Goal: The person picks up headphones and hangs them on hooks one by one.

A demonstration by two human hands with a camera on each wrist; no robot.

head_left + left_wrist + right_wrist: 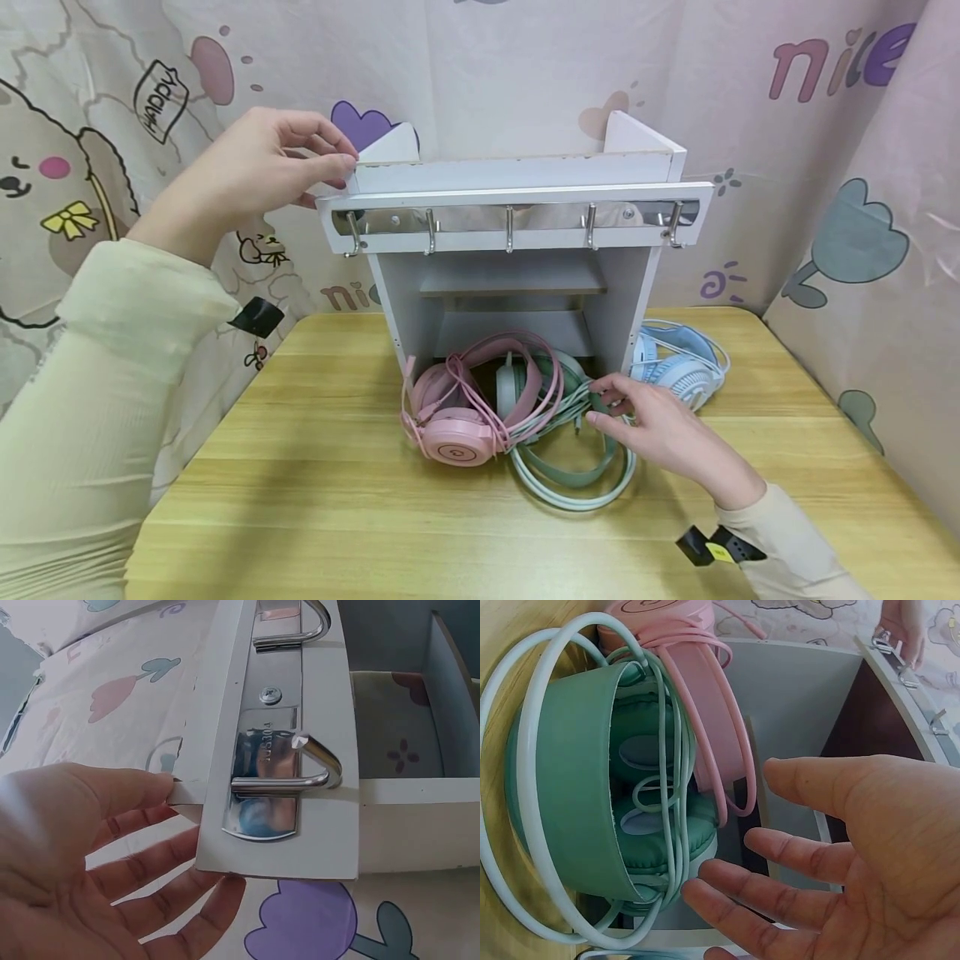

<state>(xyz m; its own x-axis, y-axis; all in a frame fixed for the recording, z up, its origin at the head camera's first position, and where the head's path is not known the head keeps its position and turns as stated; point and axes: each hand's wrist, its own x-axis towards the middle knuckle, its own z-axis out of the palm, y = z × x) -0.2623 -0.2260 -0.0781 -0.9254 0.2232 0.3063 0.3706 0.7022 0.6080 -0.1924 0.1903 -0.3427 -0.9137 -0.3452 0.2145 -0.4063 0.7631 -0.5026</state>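
A white shelf unit (pixel 517 175) with a row of metal hooks (pixel 510 229) stands on the table. At its upper left corner, my left hand (pixel 292 162) pinches the edge between thumb and fingers, beside the end of the hook board (pixel 322 840). Below, green headphones (pixel 574 780) with a pale looped cable lie at the shelf's front. My right hand (pixel 660 425) is beside them, fingers spread and relaxed, fingertips close to the cable. Pink headphones (pixel 457 437) with a wound cable sit to their left, overlapping them in the head view.
Light blue headphones (pixel 686 375) lie on the table right of the shelf, partly behind its side panel. The wooden table (pixel 315 500) ends at a printed cloth backdrop (pixel 510 75), which also hangs along both sides.
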